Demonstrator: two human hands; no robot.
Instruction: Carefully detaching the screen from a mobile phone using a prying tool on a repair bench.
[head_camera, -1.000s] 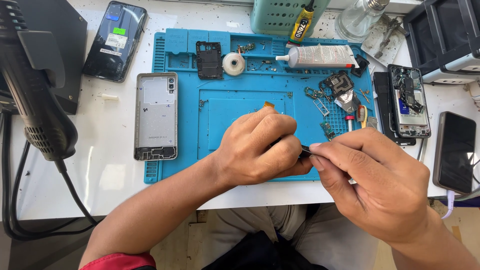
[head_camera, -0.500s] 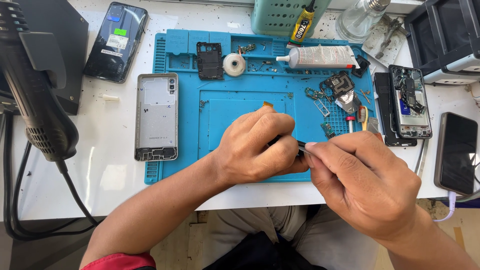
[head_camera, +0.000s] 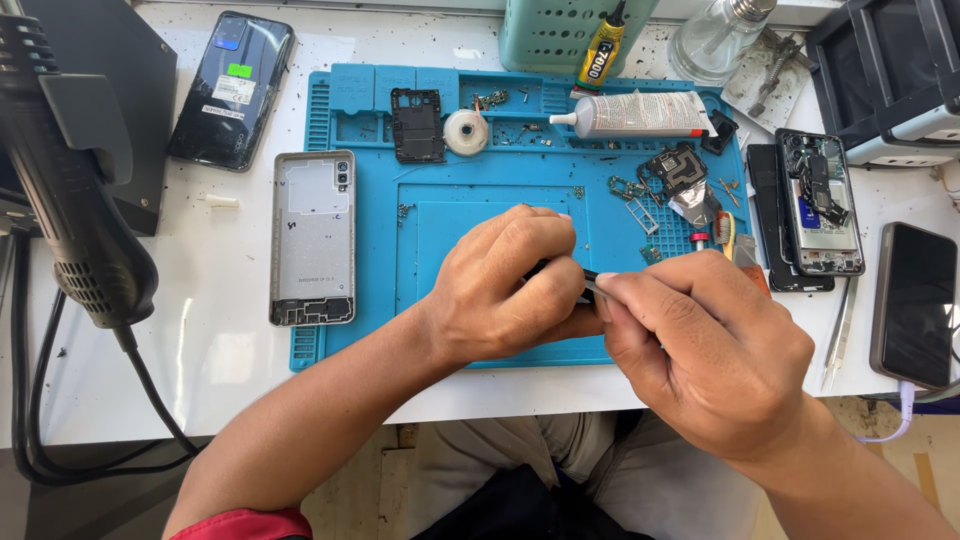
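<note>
Head camera looks down at a small dark part (head_camera: 540, 268), almost fully hidden inside the left hand (head_camera: 510, 285). This hand is closed around it, fingers curled and thumb pressed to the side, and it rests over the front part of the blue work mat (head_camera: 450, 200). What kind of part it is, I cannot tell. The right hand (head_camera: 700, 350) is also closed, fingertips pinched on a thin metal tool (head_camera: 588, 283). The tip of this tool touches the dark part just where the two hands meet.

Left of the hands, a silver phone back cover (head_camera: 313, 238) lies partly on the mat edge. At the back of the mat are a black frame piece (head_camera: 416, 125), a small roll of tape (head_camera: 466, 131) and a grey glue tube (head_camera: 640, 113). To the right lies an opened phone (head_camera: 818, 200) with its inner parts showing, and further right a dark phone (head_camera: 914, 303). Tweezers (head_camera: 838, 330) lie between these two. Far left, a hot-air handle (head_camera: 75, 200) hangs over the white table (head_camera: 230, 330).
</note>
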